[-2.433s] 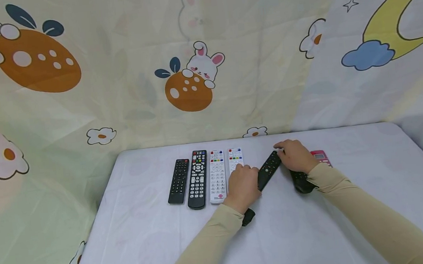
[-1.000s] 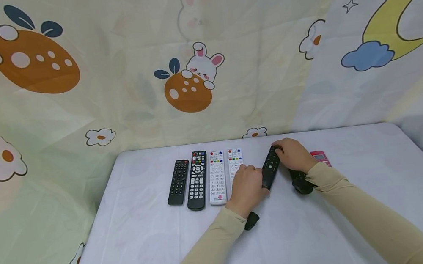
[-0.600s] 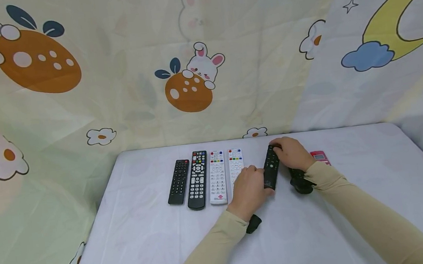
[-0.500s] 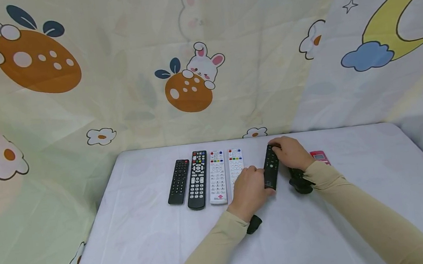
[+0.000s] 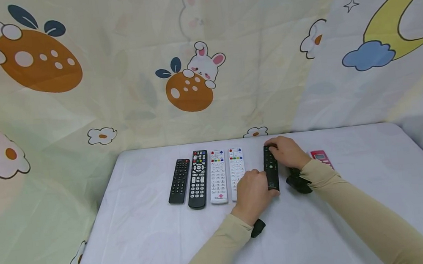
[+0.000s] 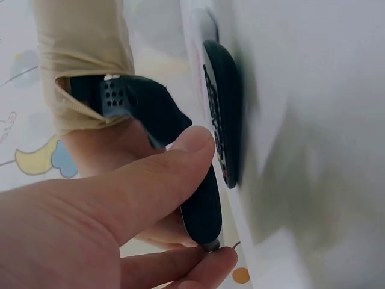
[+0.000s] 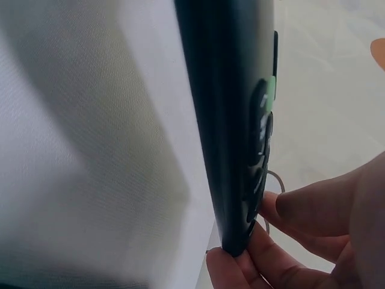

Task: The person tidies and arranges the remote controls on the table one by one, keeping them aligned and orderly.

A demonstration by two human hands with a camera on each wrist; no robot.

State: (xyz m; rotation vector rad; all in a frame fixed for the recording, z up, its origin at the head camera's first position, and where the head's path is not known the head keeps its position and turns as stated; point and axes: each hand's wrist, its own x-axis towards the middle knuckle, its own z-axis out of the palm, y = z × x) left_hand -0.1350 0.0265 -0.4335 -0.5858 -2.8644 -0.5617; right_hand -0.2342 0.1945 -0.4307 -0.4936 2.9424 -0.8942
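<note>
A black remote control (image 5: 271, 169) stands almost straight up and down in the head view, to the right of a row of remotes. My left hand (image 5: 253, 192) grips its near end, with thumb and fingers around that end of the remote (image 6: 203, 211) in the left wrist view. At the far end, my right hand (image 5: 289, 153) holds it between thumb and fingers. Another black remote (image 6: 225, 114) lies on the table beyond the held one, mostly covered by my right wrist in the head view.
Left of the hands lie a small black remote (image 5: 179, 181), a longer black remote (image 5: 198, 180), a white remote (image 5: 217, 177) and a second white remote (image 5: 236, 168). A pink device with a small screen (image 5: 321, 157) lies past the right wrist. White cloth covers the table (image 5: 138, 241).
The held remote has turned from a diagonal to nearly straight and shifted slightly left at its far end. My left hand has moved right and nearer; my right hand has moved slightly left.
</note>
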